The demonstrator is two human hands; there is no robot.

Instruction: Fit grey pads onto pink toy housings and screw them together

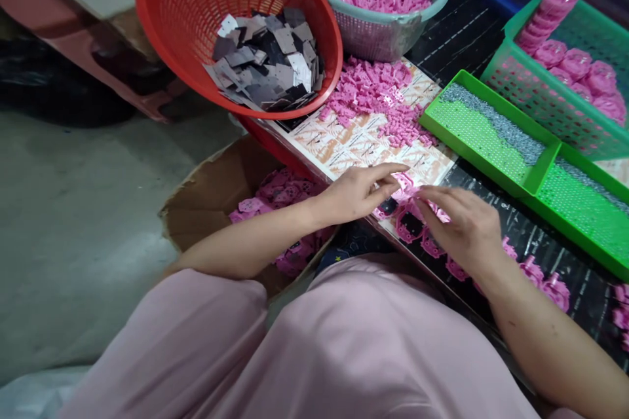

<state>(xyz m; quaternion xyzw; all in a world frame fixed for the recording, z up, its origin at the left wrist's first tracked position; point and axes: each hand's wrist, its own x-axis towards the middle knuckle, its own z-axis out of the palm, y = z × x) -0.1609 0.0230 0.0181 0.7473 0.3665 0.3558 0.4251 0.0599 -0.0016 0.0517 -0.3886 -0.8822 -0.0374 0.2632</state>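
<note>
At the near edge of the table, a pink plastic part [403,187] lies between my two hands. My left hand [351,196] reaches in from the left with index finger and thumb stretched out and apart, the tips beside that part. On its right side, my right hand [462,222] has thumb and fingers pinched together; whatever is between them is too small to make out. Along the table edge below my hands runs a row of pink plastic housings [409,222], some with dark pieces in them, partly hidden by my right hand and forearm.
Small pink pieces [366,88] are heaped behind my hands. A green two-compartment tray [528,190] holds tiny metal parts. A red basket [147,6] of dark plates, a pale basin [388,33] and a green basket [521,91] stand around. A cardboard box [189,209] sits below.
</note>
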